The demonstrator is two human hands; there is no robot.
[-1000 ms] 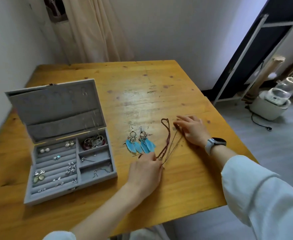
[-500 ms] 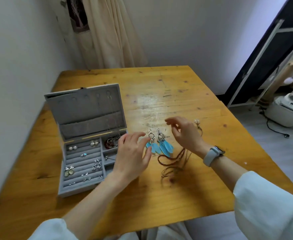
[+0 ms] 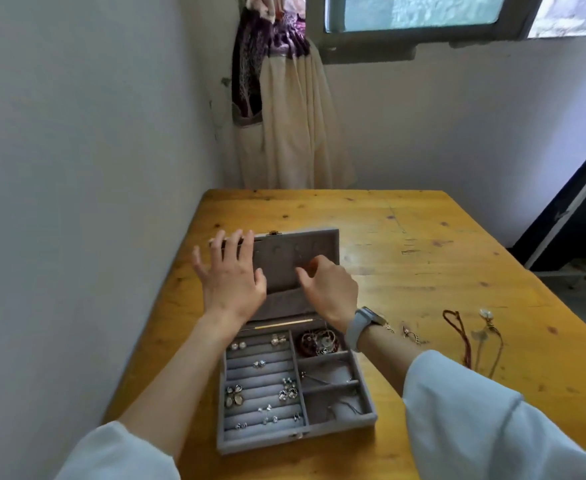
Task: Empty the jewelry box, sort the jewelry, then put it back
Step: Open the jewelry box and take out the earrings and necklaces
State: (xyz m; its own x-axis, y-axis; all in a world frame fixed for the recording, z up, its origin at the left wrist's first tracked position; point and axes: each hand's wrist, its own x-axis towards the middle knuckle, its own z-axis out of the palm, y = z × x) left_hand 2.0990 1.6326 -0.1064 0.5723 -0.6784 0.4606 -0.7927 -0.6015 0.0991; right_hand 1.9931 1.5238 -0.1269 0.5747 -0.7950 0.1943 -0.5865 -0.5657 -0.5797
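A grey velvet jewelry box [image 3: 322, 434] sits open on a knotty wooden table [image 3: 423, 271], small earrings [image 3: 286, 391] tucked in its ridged rolls. The left hand [image 3: 231, 278], fingers spread, and the right hand [image 3: 329, 289], fingers loosely curled and empty, reach at its raised lid [image 3: 284, 254]; braided cord necklaces [image 3: 461, 336] lie to the right

Box [image 3: 333, 429] left on table [image 3: 423, 237]; necklaces [image 3: 471, 341] right.

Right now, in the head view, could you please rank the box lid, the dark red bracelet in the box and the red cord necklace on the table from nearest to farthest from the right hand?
1. Box lid, directly behind the right hand.
2. Dark red bracelet, in the box's top right compartment, below the wrist.
3. Red cord necklace, far right on the table.
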